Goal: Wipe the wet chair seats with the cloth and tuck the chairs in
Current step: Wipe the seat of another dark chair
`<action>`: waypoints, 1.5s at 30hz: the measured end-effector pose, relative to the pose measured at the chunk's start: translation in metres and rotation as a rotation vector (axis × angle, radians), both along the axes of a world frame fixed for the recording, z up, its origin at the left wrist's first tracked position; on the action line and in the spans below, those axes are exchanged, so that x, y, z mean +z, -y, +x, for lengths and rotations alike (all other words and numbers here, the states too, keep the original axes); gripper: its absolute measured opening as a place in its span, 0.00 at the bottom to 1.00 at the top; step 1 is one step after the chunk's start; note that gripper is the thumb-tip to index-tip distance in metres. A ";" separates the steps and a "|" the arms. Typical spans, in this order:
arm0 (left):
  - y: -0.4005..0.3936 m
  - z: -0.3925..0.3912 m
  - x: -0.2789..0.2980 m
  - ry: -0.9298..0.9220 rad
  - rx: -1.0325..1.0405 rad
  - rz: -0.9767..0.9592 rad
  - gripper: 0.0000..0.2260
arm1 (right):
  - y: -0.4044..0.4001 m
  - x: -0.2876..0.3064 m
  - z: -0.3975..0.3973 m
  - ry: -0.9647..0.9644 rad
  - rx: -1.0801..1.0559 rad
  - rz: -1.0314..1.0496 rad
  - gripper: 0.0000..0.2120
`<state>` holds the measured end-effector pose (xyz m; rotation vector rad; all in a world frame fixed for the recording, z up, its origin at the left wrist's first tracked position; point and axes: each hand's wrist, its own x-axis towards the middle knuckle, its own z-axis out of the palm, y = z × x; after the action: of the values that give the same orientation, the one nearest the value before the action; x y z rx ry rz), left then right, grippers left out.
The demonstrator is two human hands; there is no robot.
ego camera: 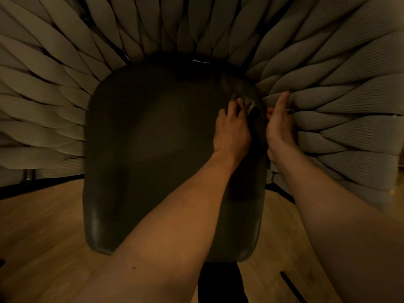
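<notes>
A dark seat cushion point(153, 149) fills the middle of the view, ringed by the chair's woven rope back and sides point(338, 101). My left hand point(231, 130) lies at the cushion's far right corner, its fingers curled on a dark cloth point(250, 106) that is pushed into the gap beside the weave. Most of the cloth is hard to tell from the dark cushion. My right hand point(281, 125) grips the edge of the woven right side, thumb pointing up, fingers tucked behind the bands.
Wooden floor point(43, 237) shows in front of the chair on both sides. A dark metal chair frame bar point(28, 176) runs low on the left. A dark shape point(218, 281) sits below the cushion's front edge. The light is dim.
</notes>
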<state>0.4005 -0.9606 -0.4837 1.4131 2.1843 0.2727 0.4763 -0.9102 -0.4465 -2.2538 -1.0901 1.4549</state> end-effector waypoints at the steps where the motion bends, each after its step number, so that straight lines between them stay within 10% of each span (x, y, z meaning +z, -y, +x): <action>1: -0.002 0.004 0.000 0.024 -0.007 0.003 0.27 | 0.001 0.006 -0.003 0.000 -0.010 0.003 0.55; 5: -0.012 0.017 -0.005 0.053 -0.161 0.024 0.28 | 0.000 0.002 -0.003 -0.004 -0.061 0.027 0.35; 18: -0.012 -0.024 0.004 -0.141 -0.510 0.050 0.25 | 0.006 -0.005 0.003 0.194 0.256 0.140 0.19; 29: 0.026 -0.110 0.004 -0.216 -0.233 0.000 0.26 | -0.018 -0.011 -0.044 0.416 0.653 0.121 0.47; 45: 0.084 -0.229 -0.007 -0.294 0.158 0.003 0.19 | -0.021 -0.017 -0.059 0.539 0.613 0.053 0.51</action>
<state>0.1717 -1.0443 -0.4909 1.3553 2.5401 0.1298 0.4176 -0.8895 -0.4633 -2.4595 -2.0967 0.9566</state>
